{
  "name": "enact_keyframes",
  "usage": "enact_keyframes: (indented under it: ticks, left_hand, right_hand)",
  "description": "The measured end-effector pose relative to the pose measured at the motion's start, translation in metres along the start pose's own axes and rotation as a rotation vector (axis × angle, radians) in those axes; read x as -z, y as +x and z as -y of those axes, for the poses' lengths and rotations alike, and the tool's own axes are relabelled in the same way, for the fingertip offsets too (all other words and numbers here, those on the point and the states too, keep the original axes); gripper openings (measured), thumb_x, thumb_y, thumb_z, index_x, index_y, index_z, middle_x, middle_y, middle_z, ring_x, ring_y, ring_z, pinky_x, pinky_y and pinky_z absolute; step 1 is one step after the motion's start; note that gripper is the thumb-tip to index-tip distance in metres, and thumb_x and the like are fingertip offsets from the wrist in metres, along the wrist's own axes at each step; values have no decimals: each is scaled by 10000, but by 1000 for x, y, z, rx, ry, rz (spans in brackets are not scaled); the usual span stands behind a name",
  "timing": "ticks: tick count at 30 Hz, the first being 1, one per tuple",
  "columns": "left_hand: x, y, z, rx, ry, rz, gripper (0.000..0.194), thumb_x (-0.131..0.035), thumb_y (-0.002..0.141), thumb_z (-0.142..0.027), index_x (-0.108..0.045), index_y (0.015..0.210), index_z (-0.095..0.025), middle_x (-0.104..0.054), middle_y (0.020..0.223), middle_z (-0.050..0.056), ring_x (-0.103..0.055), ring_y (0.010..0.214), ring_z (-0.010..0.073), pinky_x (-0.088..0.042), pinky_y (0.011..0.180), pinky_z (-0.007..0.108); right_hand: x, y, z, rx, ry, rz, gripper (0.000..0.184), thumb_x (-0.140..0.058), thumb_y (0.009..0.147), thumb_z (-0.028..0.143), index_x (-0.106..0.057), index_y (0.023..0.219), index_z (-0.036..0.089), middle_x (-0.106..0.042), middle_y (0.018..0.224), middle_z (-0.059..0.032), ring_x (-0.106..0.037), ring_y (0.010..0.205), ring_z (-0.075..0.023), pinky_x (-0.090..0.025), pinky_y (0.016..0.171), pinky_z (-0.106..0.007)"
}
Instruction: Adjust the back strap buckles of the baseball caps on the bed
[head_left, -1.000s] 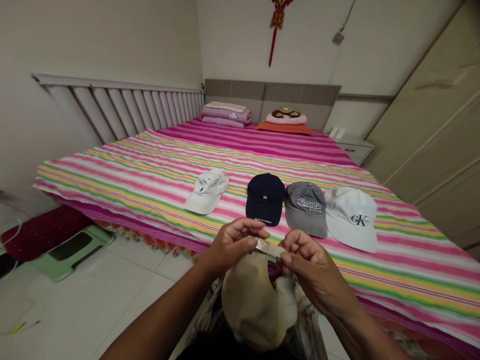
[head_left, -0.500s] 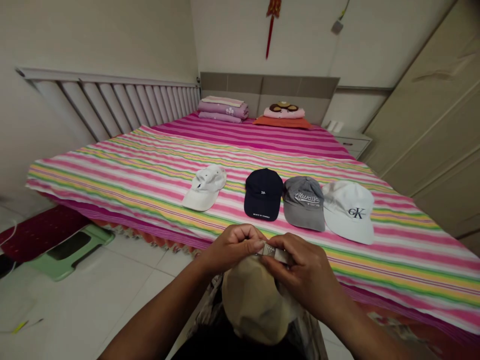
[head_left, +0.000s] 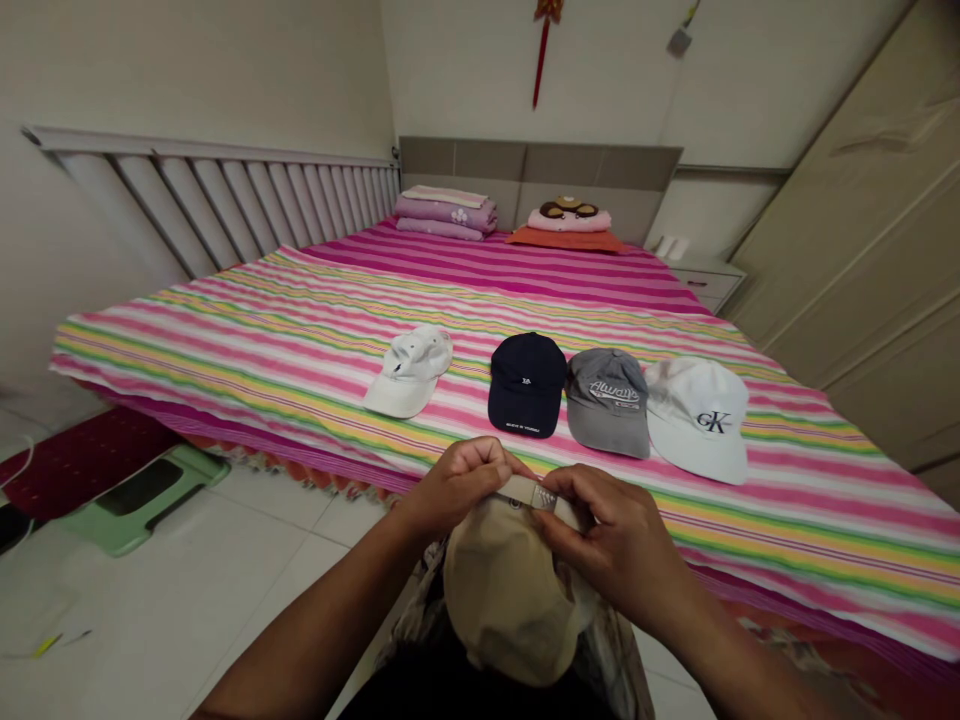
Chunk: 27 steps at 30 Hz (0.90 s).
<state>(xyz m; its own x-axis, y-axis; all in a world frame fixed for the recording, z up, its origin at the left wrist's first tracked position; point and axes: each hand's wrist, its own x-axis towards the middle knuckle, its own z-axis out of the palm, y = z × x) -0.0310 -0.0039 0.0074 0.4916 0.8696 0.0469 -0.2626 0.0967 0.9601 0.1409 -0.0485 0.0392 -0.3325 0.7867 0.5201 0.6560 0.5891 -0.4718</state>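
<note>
A beige cap [head_left: 510, 590] hangs between my hands, its rounded crown towards me and its back strap uppermost. My left hand [head_left: 469, 485] pinches the left part of that strap between thumb and fingers. At the metal buckle [head_left: 544, 497] my right hand [head_left: 604, 515] grips the strap, thumb below and fingers above. Beyond my hands a navy cap [head_left: 527, 385], a grey cap [head_left: 609, 405] with white lettering and a white cap [head_left: 701, 420] with dark letters lie side by side on the bed. A smaller white cap [head_left: 411, 372] lies tilted farther left.
A striped sheet [head_left: 247, 350] covers the bed. Folded purple bedding [head_left: 446, 213] and an orange pillow [head_left: 562, 238] lie by the headboard [head_left: 487, 165]. A green stool [head_left: 142, 505] stands on the tiled floor at left; a nightstand [head_left: 705, 280] is at far right.
My right hand has moved from the strap's end onto the buckle. The buckle now sits farther right, with more strap showing between my hands. The view has shifted slightly.
</note>
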Motion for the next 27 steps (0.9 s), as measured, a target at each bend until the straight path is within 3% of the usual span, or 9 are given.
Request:
enact_keyframes:
  ticks: [5, 9, 13, 16, 20, 27]
  left_hand:
    - [3, 6, -8, 60, 19, 72, 179, -616, 694, -288, -530, 736, -137, -630, 808, 50, -527, 643, 91, -391, 598, 206]
    - [2, 12, -27, 200, 151, 214, 298, -620, 679, -401, -594, 785, -124, -550, 637, -11, -458, 542, 58, -324, 502, 167]
    - [1, 14, -37, 358, 266, 337, 301, -633, 672, -407, -585, 667, -110, -418, 496, -58, -309, 417, 17, -228, 409, 160]
    - [3, 14, -36, 420, 204, 329, 282, -647, 664, -394, -586, 692, -120, -441, 505, -59, -301, 393, 14, -240, 387, 159]
    - [6, 14, -31, 428, 121, 285, 253, -675, 641, -355, -587, 659, -119, -460, 508, -54, -320, 395, 15, -274, 391, 156]
    - [6, 16, -27, 480, 52, 315, 246, -676, 640, -355, -594, 600, -127, -441, 470, -52, -329, 386, 23, -288, 405, 169]
  right_hand:
    - [4, 4, 0, -236, 229, 148, 71, -592, 703, 179, -536, 746, 178, -479, 599, 36, -400, 516, -87, -308, 481, -208]
    - [4, 9, -8, -513, 822, 331, 251, -622, 717, 351, -507, 872, 190, -446, 643, 43, -384, 522, -77, -308, 473, -197]
    - [1, 8, -23, -677, 1253, 345, 341, -533, 761, 498, -519, 906, 190, -523, 722, 2, -460, 546, -90, -359, 503, -216]
    - [-3, 1, -35, -692, 1294, 441, 386, -520, 764, 522, -559, 894, 160, -579, 721, -29, -515, 584, -118, -388, 549, -242]
    - [-5, -11, -46, -640, 1285, 566, 400, -521, 775, 498, -602, 737, 108, -585, 576, -35, -521, 542, -121, -391, 555, -243]
    - [0, -14, -38, -689, 1429, 388, 344, -562, 761, 452, -556, 630, 133, -490, 449, 20, -462, 420, -99, -348, 449, -216]
